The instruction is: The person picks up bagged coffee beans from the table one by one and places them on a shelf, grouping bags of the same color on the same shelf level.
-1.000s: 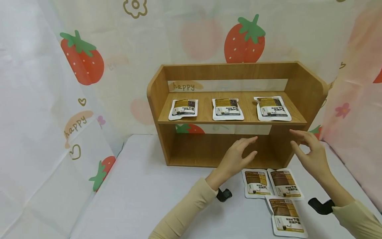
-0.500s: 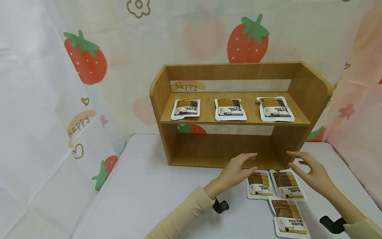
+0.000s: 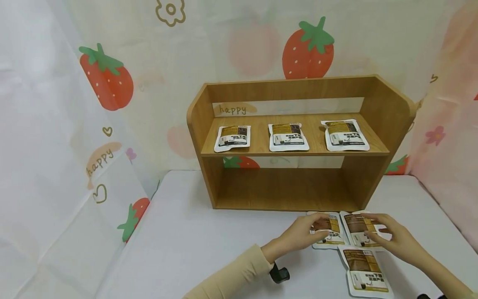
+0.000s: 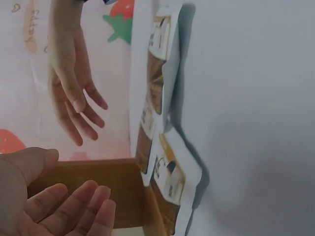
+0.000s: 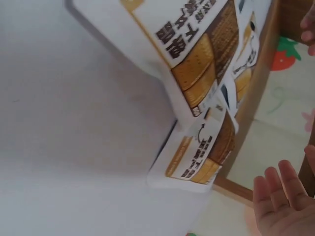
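Observation:
Three white-edged food pouches with brown and gold labels lie on the white table in front of the shelf: a back left pouch [image 3: 335,236], a back right pouch [image 3: 356,228] and a front pouch [image 3: 367,274]. My left hand [image 3: 300,234] is over the left side of the back left pouch, partly covering it, with fingers loosely bent and apart. Over the right side of the back right pouch is my right hand [image 3: 401,241], its thumb and fingers spread. Both hands hold nothing; in the left wrist view the left fingers [image 4: 86,204] show bare.
Behind the pouches stands a two-level wooden shelf [image 3: 280,209]. Its upper board carries a left pouch [image 3: 233,137], a middle pouch [image 3: 287,137] and a right pouch [image 3: 345,135]. Strawberry-printed cloth [image 3: 179,62] hangs behind and at the sides.
Both hands have come down from in front of the shelf's lower level to the two back pouches. The pouches on table and shelf have stayed in place; the head view has shifted slightly.

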`<state>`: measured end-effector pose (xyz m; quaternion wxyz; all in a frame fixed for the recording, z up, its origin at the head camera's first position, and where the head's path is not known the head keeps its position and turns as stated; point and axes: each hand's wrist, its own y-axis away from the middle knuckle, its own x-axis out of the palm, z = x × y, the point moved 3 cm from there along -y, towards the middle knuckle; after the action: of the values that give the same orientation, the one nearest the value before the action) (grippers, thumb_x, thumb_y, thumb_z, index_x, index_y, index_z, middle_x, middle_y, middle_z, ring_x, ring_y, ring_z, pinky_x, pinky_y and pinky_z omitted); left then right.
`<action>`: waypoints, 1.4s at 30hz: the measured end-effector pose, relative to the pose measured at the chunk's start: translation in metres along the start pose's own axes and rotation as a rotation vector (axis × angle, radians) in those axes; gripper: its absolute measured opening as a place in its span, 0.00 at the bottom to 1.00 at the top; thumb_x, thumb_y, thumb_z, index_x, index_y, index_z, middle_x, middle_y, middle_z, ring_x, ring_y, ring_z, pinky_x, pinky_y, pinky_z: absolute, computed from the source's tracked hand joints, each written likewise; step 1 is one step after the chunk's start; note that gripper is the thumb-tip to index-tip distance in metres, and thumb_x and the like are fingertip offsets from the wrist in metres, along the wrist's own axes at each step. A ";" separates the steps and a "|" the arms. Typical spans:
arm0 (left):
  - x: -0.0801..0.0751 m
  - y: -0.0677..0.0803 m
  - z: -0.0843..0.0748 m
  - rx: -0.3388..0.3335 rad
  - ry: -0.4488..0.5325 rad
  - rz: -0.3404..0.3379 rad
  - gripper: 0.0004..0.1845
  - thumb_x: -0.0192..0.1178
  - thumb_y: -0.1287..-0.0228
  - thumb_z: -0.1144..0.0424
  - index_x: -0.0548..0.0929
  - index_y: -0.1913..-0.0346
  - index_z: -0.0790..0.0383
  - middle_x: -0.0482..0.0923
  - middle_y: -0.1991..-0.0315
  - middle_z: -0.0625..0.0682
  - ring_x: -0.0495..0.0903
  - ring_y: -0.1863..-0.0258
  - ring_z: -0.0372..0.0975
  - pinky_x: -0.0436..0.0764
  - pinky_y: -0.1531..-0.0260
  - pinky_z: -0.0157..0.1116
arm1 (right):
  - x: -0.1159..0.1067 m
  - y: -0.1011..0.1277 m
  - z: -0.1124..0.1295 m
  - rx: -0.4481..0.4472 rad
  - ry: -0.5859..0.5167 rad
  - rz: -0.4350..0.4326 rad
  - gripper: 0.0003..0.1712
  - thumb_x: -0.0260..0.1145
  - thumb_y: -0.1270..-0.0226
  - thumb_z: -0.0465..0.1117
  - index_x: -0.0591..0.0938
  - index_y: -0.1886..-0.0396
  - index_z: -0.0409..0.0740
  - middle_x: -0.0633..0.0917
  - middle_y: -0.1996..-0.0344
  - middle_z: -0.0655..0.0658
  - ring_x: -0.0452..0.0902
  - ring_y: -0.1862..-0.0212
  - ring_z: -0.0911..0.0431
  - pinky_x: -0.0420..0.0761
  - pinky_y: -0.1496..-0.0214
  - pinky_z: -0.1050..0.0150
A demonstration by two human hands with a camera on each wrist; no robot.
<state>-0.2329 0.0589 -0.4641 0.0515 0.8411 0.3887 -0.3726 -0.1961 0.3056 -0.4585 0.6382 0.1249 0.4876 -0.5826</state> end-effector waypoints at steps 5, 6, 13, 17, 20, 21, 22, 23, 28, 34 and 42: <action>0.012 0.005 0.001 -0.037 0.053 0.053 0.23 0.55 0.34 0.58 0.69 0.38 0.59 0.79 0.50 0.52 0.77 0.59 0.27 0.74 0.62 0.18 | 0.002 0.011 -0.008 0.043 -0.036 0.060 0.28 0.71 0.46 0.37 0.75 0.45 0.37 0.75 0.51 0.53 0.64 0.53 0.81 0.79 0.64 0.68; 0.014 0.007 0.001 -0.041 0.055 0.061 0.23 0.55 0.34 0.58 0.70 0.38 0.59 0.80 0.51 0.52 0.77 0.59 0.26 0.74 0.63 0.17 | 0.003 0.014 -0.010 0.050 -0.044 0.069 0.28 0.71 0.46 0.37 0.74 0.45 0.37 0.75 0.51 0.56 0.66 0.54 0.79 0.79 0.65 0.68; 0.025 0.015 -0.002 -0.067 0.069 0.125 0.22 0.55 0.33 0.58 0.70 0.38 0.57 0.82 0.55 0.47 0.77 0.60 0.25 0.74 0.64 0.17 | 0.010 0.033 -0.017 0.101 -0.064 0.124 0.26 0.71 0.46 0.38 0.75 0.47 0.40 0.75 0.53 0.62 0.73 0.60 0.72 0.78 0.69 0.69; 0.034 0.017 -0.003 -0.075 0.046 0.170 0.22 0.55 0.33 0.57 0.71 0.38 0.56 0.82 0.55 0.45 0.78 0.62 0.24 0.73 0.67 0.17 | 0.013 0.041 -0.018 0.115 -0.109 0.159 0.19 0.68 0.44 0.37 0.77 0.52 0.42 0.79 0.58 0.60 0.73 0.64 0.73 0.76 0.71 0.70; 0.041 0.018 -0.004 -0.093 0.054 0.201 0.22 0.55 0.34 0.57 0.71 0.38 0.54 0.82 0.56 0.43 0.78 0.65 0.23 0.73 0.70 0.18 | 0.016 0.046 -0.018 0.067 -0.154 0.191 0.16 0.67 0.43 0.35 0.77 0.55 0.39 0.81 0.63 0.57 0.74 0.66 0.73 0.76 0.72 0.70; 0.043 0.018 -0.004 -0.099 0.062 0.207 0.22 0.55 0.34 0.57 0.71 0.38 0.54 0.82 0.56 0.43 0.78 0.65 0.23 0.74 0.70 0.18 | 0.016 0.048 -0.018 0.050 -0.168 0.199 0.15 0.67 0.43 0.34 0.77 0.56 0.38 0.81 0.65 0.56 0.74 0.66 0.72 0.76 0.71 0.70; 0.046 0.018 -0.004 -0.104 0.068 0.214 0.22 0.56 0.34 0.58 0.71 0.38 0.55 0.82 0.56 0.43 0.78 0.66 0.23 0.74 0.71 0.18 | 0.017 0.050 -0.019 0.029 -0.180 0.212 0.14 0.67 0.43 0.33 0.77 0.56 0.37 0.81 0.65 0.56 0.74 0.66 0.72 0.76 0.71 0.70; 0.048 0.018 -0.004 -0.107 0.069 0.217 0.22 0.56 0.34 0.58 0.71 0.38 0.55 0.82 0.57 0.43 0.78 0.67 0.22 0.74 0.71 0.18 | 0.018 0.051 -0.020 0.019 -0.194 0.229 0.13 0.66 0.43 0.32 0.77 0.57 0.37 0.80 0.66 0.56 0.74 0.66 0.72 0.76 0.70 0.70; 0.058 0.019 -0.005 -0.118 0.096 0.239 0.21 0.56 0.35 0.58 0.72 0.39 0.57 0.82 0.58 0.44 0.77 0.70 0.21 0.75 0.73 0.18 | 0.021 0.058 -0.025 0.014 -0.238 0.327 0.10 0.64 0.41 0.32 0.77 0.58 0.38 0.79 0.67 0.57 0.72 0.66 0.73 0.75 0.70 0.71; 0.067 0.019 -0.004 -0.135 0.158 0.268 0.20 0.56 0.34 0.60 0.72 0.40 0.57 0.82 0.59 0.45 0.78 0.72 0.21 0.76 0.76 0.20 | 0.018 0.061 -0.027 0.032 -0.198 0.320 0.10 0.64 0.41 0.31 0.77 0.60 0.39 0.78 0.71 0.61 0.72 0.69 0.73 0.74 0.73 0.71; 0.075 0.017 -0.002 -0.146 0.190 0.300 0.20 0.56 0.34 0.59 0.72 0.40 0.58 0.82 0.59 0.46 0.77 0.70 0.22 0.75 0.73 0.19 | 0.019 0.066 -0.036 0.109 -0.229 0.404 0.12 0.64 0.40 0.34 0.74 0.58 0.33 0.78 0.69 0.59 0.71 0.67 0.74 0.76 0.71 0.70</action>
<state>-0.1886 0.0945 -0.5163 0.1302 0.9151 0.2882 -0.2503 -0.1590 0.3387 -0.5177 0.7854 0.1874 0.3448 -0.4787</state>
